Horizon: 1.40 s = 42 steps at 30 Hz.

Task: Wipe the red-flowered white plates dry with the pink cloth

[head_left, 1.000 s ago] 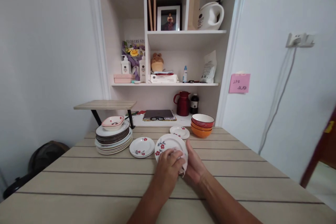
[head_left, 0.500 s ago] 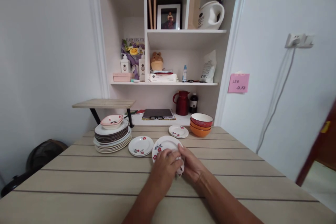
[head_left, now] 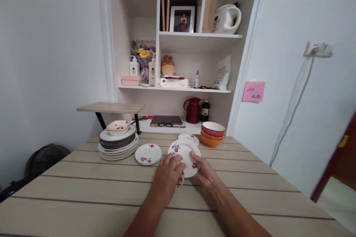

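So both bare hands are working over the middle of the worktop (head_left: 116, 196), arms reaching in from the bottom edge and angling toward each other. The right hand (head_left: 204, 170) is clamped on the rim of a small white floral plate (head_left: 185, 155), thumb laid over the top face, the other fingers tucked round behind. That plate is held up off the wood, tilted toward the camera, and it overlaps the view of a matching pair of plates (head_left: 189, 138) at the back. The left hand (head_left: 168, 170) is palm down, fingers curled and bunched around a pale cloth (head_left: 183, 179) against the plate's lower left; most of the cloth is hidden, just a bit poking out below the fingers. More floral plates (head_left: 148, 154) sit just left of the hands. As for stuff you can read: the pink sticky note (head_left: 253, 92) on the wall says "250" in handwriting, with a second line I can't make out. The bouquet (head_left: 143, 53) on the shelf shows "FLOWERS STU" before it gets cut off by the divider. The pump bottle (head_left: 134, 67) and white watering can (head_left: 226, 19) carry dark round logos, with print too small to read.
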Motion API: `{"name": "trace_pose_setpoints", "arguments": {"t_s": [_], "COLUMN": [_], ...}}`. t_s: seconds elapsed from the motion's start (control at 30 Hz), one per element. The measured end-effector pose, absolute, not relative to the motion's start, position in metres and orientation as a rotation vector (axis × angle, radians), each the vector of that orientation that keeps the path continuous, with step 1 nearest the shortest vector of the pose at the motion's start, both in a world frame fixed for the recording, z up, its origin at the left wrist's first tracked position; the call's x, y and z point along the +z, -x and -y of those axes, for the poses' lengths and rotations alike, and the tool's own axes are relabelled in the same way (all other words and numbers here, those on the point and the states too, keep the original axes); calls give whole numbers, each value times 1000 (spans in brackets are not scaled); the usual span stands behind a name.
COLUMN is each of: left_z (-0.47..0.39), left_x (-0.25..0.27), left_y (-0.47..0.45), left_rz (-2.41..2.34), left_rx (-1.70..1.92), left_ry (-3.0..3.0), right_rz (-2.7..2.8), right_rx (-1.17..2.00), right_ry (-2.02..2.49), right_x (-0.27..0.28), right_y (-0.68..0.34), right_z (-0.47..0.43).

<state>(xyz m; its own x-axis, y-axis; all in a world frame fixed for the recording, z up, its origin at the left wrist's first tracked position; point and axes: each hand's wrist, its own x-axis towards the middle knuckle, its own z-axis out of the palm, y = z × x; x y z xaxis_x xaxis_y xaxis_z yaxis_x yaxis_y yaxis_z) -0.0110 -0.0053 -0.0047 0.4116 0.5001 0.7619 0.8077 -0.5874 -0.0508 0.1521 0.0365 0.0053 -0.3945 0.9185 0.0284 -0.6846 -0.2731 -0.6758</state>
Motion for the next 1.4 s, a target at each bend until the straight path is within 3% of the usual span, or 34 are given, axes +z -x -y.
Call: {"name": "trace_pose_setpoints", "arguments": {"t_s": [0.4, 0.9, 1.17, 1.4], "left_z": [9, 7, 6, -3], "left_x": [-1, -12, -14, -15], "left_y": [15, 7, 6, 20], "left_rz": [1270, 1128, 1378, 1378], "left_rx": [-962, -941, -825, -995], "left_ry": [1908, 1989, 2288, 2034], "right_rz": [664, 709, 741, 828], "right_rx": [1957, 1926, 1760, 1786], "right_ry": [405, 350, 575, 535], "right_x": [5, -1, -7, -5], "right_y": [-138, -145, -135, -118], "right_z": [-29, -42, -34, -20]}}
